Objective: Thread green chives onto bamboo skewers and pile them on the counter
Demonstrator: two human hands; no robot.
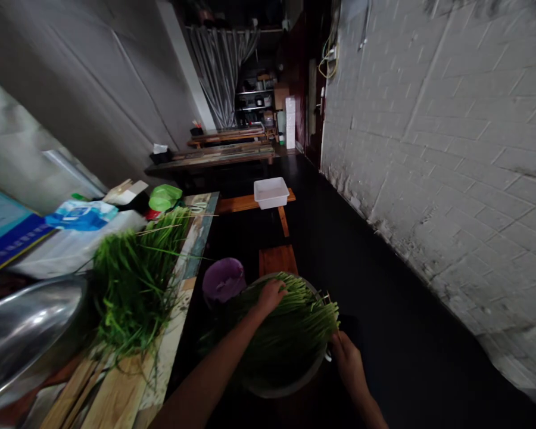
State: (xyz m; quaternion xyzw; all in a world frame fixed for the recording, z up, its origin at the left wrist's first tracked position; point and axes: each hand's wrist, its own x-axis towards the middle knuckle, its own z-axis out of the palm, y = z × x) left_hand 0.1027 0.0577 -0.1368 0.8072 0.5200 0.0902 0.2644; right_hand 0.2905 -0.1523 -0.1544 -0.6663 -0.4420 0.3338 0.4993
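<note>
A wide round basin [295, 390] stands low in front of me, filled with long green chives [295, 322], their pale stalk ends toward the upper right. My left hand [271, 296] is over the far side of the chives, its fingers curled onto the stalks. At the basin's right edge, my right hand [347, 360] is closed by the stalk ends. A thin stick, seemingly a skewer [329, 296], pokes out among these ends, in line with my right fingers; the part in the hand is hidden.
On the left table [185, 298] lie more chives [134, 280] with thin sticks across them, beside a large metal bowl [36, 328] and a blue packet [83, 214]. A purple bucket [223, 280] stands near the basin. A white tub [271, 193] sits on a bench; a block wall [451, 149] runs along the right.
</note>
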